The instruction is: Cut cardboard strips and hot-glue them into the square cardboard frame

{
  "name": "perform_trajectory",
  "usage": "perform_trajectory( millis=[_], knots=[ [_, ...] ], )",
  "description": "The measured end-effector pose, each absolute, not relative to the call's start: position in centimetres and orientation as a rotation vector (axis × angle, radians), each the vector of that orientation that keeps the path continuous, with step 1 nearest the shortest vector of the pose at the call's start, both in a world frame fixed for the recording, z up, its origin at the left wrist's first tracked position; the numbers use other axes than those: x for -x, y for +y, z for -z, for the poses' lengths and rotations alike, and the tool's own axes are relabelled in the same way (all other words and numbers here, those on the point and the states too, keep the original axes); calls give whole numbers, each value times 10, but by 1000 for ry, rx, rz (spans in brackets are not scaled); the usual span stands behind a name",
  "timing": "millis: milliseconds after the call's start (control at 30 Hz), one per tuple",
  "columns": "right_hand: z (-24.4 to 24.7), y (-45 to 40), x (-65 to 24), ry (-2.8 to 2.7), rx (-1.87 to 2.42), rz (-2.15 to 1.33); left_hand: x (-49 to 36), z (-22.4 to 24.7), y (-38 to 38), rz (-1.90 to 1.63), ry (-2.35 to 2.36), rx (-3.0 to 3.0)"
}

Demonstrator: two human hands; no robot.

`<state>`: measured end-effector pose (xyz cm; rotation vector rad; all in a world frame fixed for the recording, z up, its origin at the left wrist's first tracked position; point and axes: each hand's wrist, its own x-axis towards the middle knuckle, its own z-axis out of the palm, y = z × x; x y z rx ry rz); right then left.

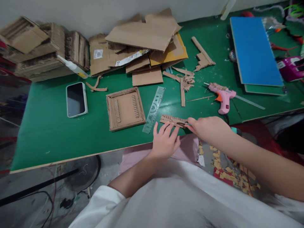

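White shirt (171, 196) nearest; past it, by the desk's (57, 136) near edge, lies the strip (173, 119). Left hand (165, 141), fingers spread, steadies it; right hand (209, 127) grips what looks like a blade (181, 123). Clean cutting probably wants light strokes, fingertips clear of the edge.

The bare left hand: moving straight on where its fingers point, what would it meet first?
The left hand would probably meet the narrow brown cardboard strip with ridged edge first; it reaches that strip's near side, though depth leaves exact contact unclear.
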<state>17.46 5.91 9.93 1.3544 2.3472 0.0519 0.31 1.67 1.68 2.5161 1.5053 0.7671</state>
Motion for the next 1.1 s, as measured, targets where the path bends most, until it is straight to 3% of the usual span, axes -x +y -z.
perform_trajectory(
  millis=[1100],
  knots=[
    [-95,58,-181,2345,-1355,-32,-5,-17,17,-725,1532,-2520]
  ],
)
